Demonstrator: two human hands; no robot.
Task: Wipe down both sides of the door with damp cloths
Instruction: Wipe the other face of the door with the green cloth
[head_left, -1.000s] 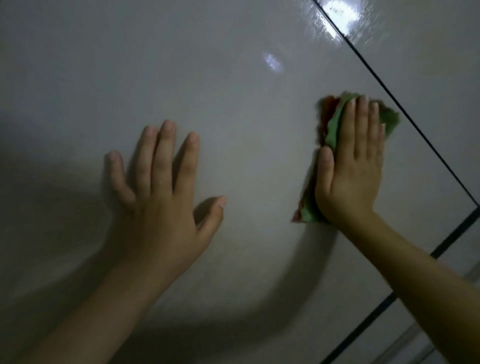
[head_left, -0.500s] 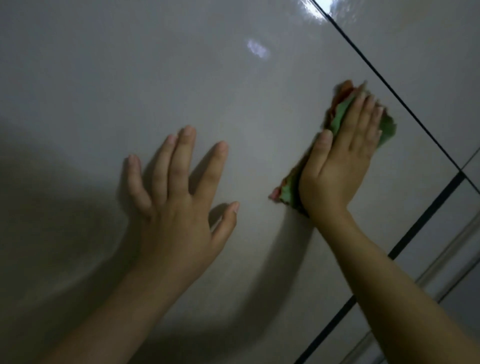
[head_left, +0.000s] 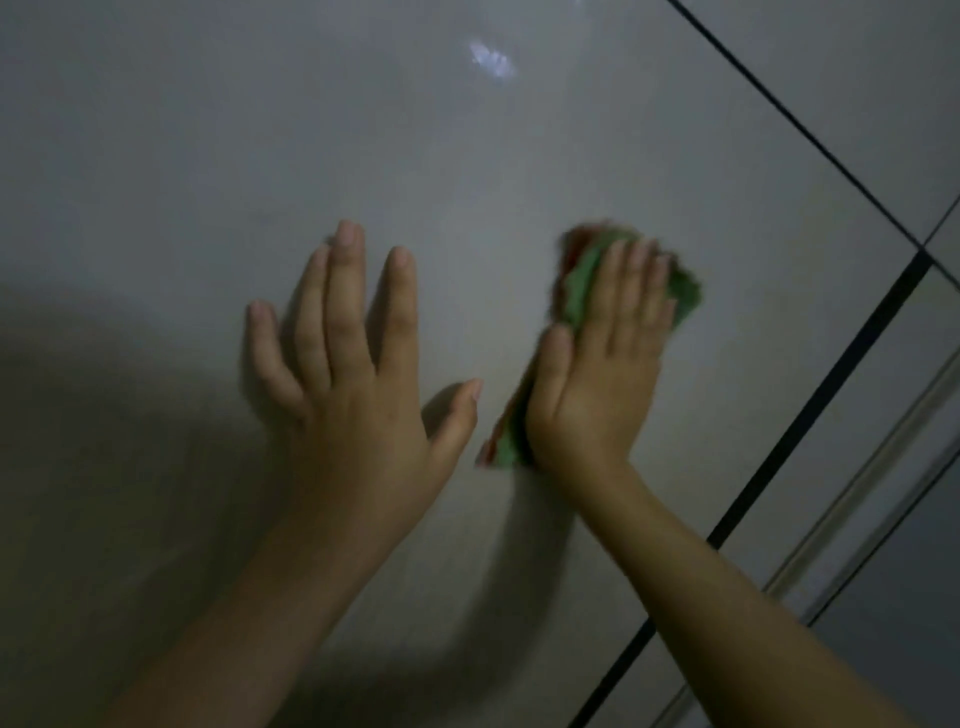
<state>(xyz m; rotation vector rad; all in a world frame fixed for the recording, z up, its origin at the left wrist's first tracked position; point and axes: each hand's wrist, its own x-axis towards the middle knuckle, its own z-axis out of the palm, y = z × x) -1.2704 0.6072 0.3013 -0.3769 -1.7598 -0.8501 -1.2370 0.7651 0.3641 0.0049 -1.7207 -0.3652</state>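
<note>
Right hand (head_left: 597, 374) presses cloth (head_left: 582, 280) (green) — on door (head_left: 467, 156).

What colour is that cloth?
Mostly green cloth, reddish along its edges, seen in the head view.

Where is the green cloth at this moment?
In the head view, the green cloth lies right of centre, pressed flat against the door under the right hand, beside the left hand.
</note>
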